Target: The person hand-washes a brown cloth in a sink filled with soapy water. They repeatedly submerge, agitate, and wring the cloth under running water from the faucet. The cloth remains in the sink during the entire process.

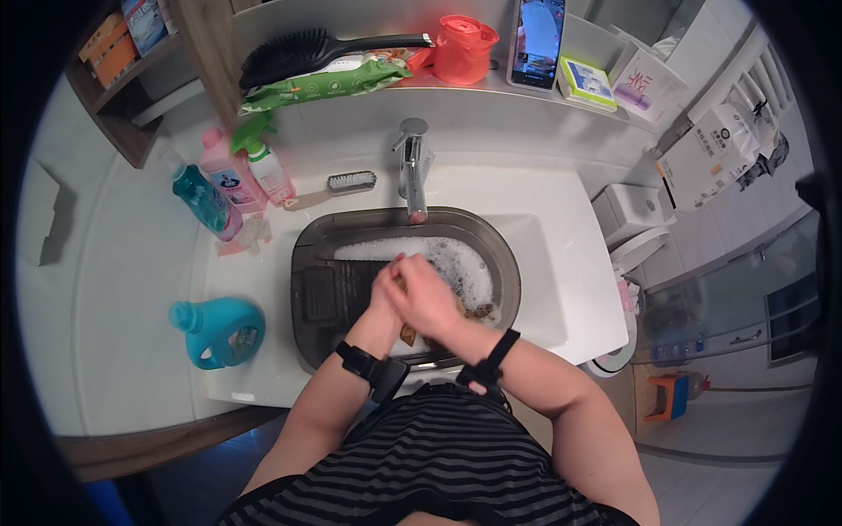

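Over a dark plastic washbasin (316, 230) with a built-in ribbed washboard (355, 279), my two hands are pressed together. My left hand (388, 296) lies partly under my right hand (424, 292), and both are closed around a bit of brownish cloth (402, 284). More of the brown cloth (408, 335) hangs below them, and a patterned part (483, 311) lies in the suds at the right. White foam (470, 263) floats on the water in the basin. The fingertips overlap and are partly hidden.
The basin sits in a white sink (546, 263) below a chrome faucet (414, 171). A scrub brush (352, 182), a spray bottle (270, 172), other bottles (204, 197) and a blue detergent jug (230, 329) stand at the left. A shelf (500, 85) holds a hairbrush (316, 52) and a phone (537, 39).
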The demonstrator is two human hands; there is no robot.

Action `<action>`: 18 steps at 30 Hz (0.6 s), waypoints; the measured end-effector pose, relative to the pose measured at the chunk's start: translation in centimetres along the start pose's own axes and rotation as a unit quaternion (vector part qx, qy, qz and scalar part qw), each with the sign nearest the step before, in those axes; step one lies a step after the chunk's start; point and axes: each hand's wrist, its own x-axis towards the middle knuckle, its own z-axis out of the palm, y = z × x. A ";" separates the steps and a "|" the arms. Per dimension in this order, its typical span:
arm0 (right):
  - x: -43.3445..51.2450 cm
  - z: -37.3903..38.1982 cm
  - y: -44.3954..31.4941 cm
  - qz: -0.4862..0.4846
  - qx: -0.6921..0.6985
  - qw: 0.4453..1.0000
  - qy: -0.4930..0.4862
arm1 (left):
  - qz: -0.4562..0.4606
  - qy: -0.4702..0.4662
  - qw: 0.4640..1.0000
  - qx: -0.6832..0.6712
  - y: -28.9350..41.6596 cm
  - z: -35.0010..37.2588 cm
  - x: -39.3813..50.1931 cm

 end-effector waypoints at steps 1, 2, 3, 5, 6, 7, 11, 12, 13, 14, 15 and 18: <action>0.6 -0.3 0.2 0.026 -0.013 0.999 -0.012 | 0.005 0.146 0.989 0.022 -0.5 0.3 0.0; 1.0 -0.6 0.2 0.063 -0.036 0.996 0.046 | 0.028 0.169 0.984 0.056 -1.0 0.7 0.4; 1.3 -1.0 0.2 0.075 -0.055 0.989 0.112 | 0.044 0.175 0.980 0.080 -1.1 1.0 0.2; 1.4 -1.4 -0.1 0.078 -0.024 0.992 0.095 | 0.066 0.198 0.974 0.084 -0.9 1.8 0.3; 1.4 -1.6 -0.3 0.080 -0.009 0.988 0.134 | 0.080 0.214 0.971 0.064 -0.5 2.1 0.4; 0.8 -1.4 -0.8 0.049 -0.006 0.991 0.127 | 0.079 0.228 0.970 0.026 0.2 2.3 0.5; -0.2 -0.9 -1.5 -0.077 -0.006 0.993 0.090 | 0.051 0.157 0.985 0.059 0.1 2.7 -0.3; -0.1 -0.8 -1.5 -0.034 -0.018 0.995 0.087 | 0.012 0.163 0.986 0.016 0.0 2.8 -0.1; 0.4 -1.2 -1.0 -0.005 -0.029 0.995 0.091 | 0.033 0.206 0.977 0.046 -0.9 2.9 -0.2; 1.1 -1.6 -0.4 0.005 -0.047 0.987 0.154 | 0.062 0.219 0.971 0.072 -0.9 2.9 -0.2; 1.1 -1.8 -0.2 0.028 -0.037 0.991 0.123 | 0.072 0.214 0.970 0.092 -1.1 2.9 -0.1; 1.1 -2.2 0.1 0.090 -0.002 0.991 0.098 | 0.122 0.166 0.974 0.092 0.1 2.7 0.3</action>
